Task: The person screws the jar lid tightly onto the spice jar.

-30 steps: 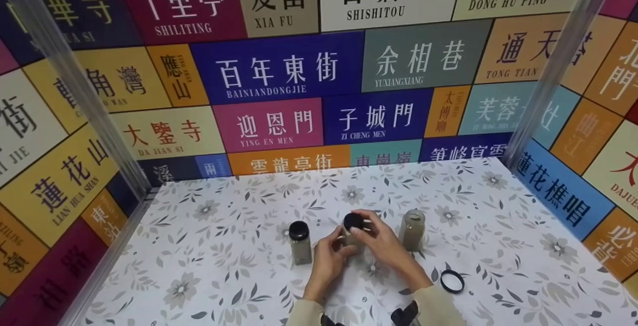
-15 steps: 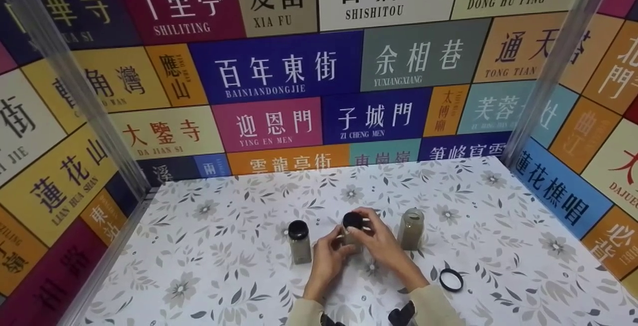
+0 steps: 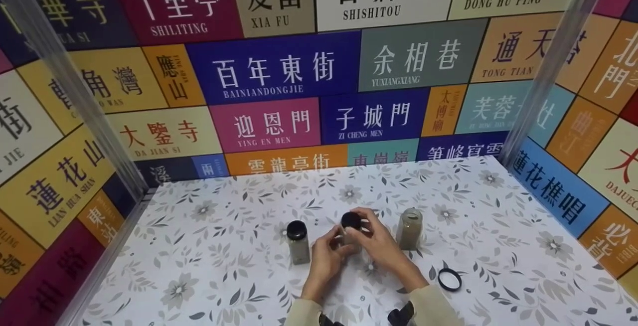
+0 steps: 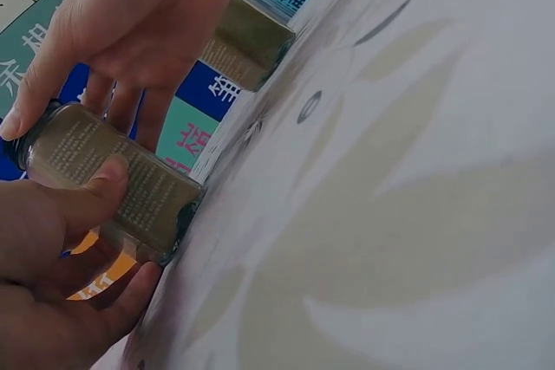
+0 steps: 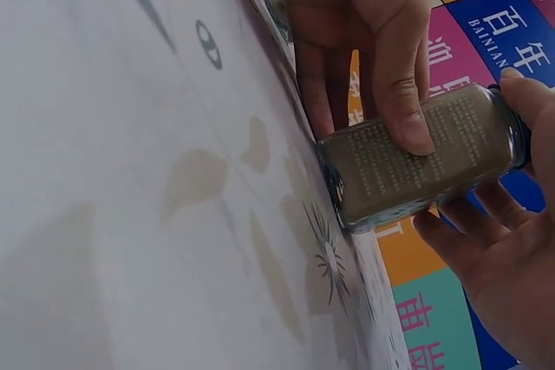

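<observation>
In the head view, a square glass jar (image 3: 352, 239) with a black lid (image 3: 351, 220) stands between both hands. My left hand (image 3: 326, 258) grips its body, the thumb lying across the printed label in the left wrist view. My right hand (image 3: 383, 247) holds the black lid between thumb and fingers. Brownish-grey contents fill the jar (image 5: 451, 149) in the right wrist view, and its base sits right at the tabletop. The hands hide most of this jar from above.
Left of the hands stands another jar (image 3: 299, 248) with its black lid on. To the right is a lidless jar (image 3: 410, 232) with similar contents. A black-rimmed lid (image 3: 450, 279) with a white inside lies near the right sleeve. Sign-patterned panels (image 3: 274, 67) rise behind the floral tabletop (image 3: 239, 216).
</observation>
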Tool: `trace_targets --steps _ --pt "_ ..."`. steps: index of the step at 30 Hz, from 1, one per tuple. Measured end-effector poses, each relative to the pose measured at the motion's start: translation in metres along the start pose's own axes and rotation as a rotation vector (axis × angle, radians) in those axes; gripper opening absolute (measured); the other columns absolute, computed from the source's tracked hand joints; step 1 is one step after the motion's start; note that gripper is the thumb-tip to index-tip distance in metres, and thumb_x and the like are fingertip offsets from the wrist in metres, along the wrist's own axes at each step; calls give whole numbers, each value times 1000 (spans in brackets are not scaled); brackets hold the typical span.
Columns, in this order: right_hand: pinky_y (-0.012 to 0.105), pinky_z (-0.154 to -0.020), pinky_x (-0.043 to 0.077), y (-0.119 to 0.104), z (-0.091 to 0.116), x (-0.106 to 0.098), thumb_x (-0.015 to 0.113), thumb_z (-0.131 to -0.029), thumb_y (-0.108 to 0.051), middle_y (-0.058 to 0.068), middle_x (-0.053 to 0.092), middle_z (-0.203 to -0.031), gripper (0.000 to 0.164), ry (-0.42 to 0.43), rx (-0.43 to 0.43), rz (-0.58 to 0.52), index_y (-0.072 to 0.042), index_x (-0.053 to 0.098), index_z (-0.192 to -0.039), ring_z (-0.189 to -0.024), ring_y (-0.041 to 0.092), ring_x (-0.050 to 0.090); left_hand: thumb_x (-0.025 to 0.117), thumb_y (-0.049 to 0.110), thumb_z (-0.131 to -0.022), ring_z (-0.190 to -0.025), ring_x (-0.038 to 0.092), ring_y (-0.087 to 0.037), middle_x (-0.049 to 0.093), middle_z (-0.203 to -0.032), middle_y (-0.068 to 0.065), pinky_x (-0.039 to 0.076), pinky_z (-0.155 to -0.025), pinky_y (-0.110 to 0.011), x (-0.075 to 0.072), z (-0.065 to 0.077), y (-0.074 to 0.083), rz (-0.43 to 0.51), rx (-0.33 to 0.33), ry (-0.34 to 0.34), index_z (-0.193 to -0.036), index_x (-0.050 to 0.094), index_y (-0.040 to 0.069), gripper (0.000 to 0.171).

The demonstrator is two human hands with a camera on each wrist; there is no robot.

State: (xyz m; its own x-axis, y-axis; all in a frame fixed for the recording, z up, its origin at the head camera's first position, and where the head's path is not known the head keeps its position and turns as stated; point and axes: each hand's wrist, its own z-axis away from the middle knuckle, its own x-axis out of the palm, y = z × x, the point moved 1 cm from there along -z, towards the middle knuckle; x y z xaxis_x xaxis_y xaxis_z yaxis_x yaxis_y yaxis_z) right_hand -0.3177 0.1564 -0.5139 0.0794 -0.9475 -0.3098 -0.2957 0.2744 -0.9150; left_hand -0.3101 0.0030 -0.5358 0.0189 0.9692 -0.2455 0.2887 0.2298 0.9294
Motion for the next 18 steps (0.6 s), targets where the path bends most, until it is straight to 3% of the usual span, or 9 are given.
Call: trace_targets --steps 4,9,14,18 --pt "43 -106 52 -2 1 0 67 -96 -25 19 53 -142 50 -11 30 -20 -14 47 -141 -129 36 58 83 11 -77 -103 73 -29 73 -117 -17 61 -85 -32 -1 0 2 -21 1 -2 -116 71 5 41" --pt "45 -108 51 -8 1 -5 68 -96 -23 21 52 -144 56 -21 82 -46 -14 45 -145 -132 38 55 84 11 -78 -106 71 -35 72 -119 -22 60 -92 -40 -2 1 12 -121 -9 -21 -128 64 -3 56" --pt "47 -112 48 -18 -1 -12 68 -95 -16 21 54 -140 54 17 28 -48 -8 46 -143 -134 37 53 84 9 -77 -114 65 -43 66 -124 -29 54 -101 -51 -1 1 24 -196 -30 -12 -140 49 -10 74" --pt "50 -109 49 -27 -2 -17 68 -95 -14 20 59 -136 51 70 -17 -5 -6 48 -141 -133 36 55 83 8 -77 -118 61 -43 63 -127 -28 53 -101 -52 0 1 28 -179 -18 22 -140 49 -7 74"
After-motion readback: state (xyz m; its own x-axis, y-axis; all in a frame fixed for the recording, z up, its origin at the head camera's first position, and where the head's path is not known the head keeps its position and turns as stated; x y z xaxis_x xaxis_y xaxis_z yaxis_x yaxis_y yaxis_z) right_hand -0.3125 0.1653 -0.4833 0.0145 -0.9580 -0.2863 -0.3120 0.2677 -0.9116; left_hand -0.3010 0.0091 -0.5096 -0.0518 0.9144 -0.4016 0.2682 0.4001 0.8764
